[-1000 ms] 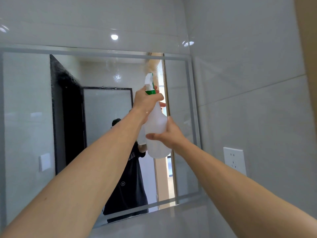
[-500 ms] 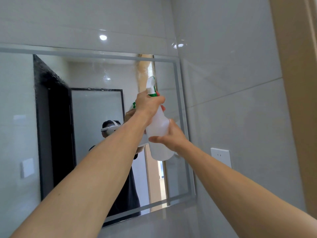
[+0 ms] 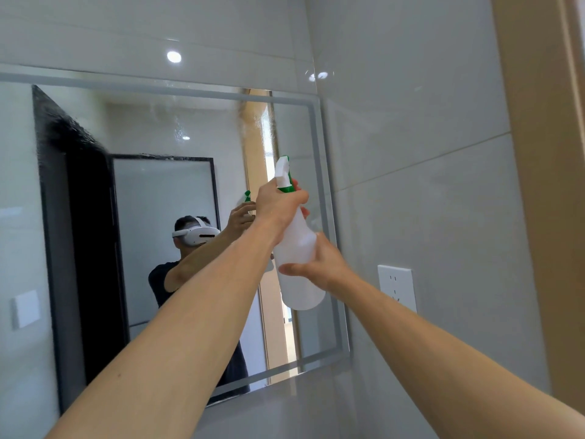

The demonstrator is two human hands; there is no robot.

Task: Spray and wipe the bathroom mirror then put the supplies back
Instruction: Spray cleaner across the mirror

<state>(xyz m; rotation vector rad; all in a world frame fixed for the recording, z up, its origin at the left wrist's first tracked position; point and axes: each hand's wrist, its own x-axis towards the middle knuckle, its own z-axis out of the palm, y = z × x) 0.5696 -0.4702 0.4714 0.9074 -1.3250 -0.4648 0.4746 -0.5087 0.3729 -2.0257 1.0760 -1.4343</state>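
From my remote station I record both arms raised toward the mirror point(image 3: 152, 248), which hangs on the tiled wall with its right edge close to the room corner. The spray bottle point(image 3: 299, 261), translucent white with a white-and-green trigger head, is held up in front of the mirror's right portion, tilted slightly with the nozzle uppermost and leaning left. The left hand point(image 3: 280, 205) is closed around the bottle's neck just under the green collar; fingers wrap to the far side, and I cannot confirm whether any of them bears on the trigger, as the hand hides it. The right hand point(image 3: 319, 264) is clasped on the bottle's body lower down, thumb across the near face, fingers behind. The bottle's base hangs free below the right hand. Fine droplets or mist mark the upper glass. A white wall socket point(image 3: 397, 286) sits on the side wall, right of the bottle.
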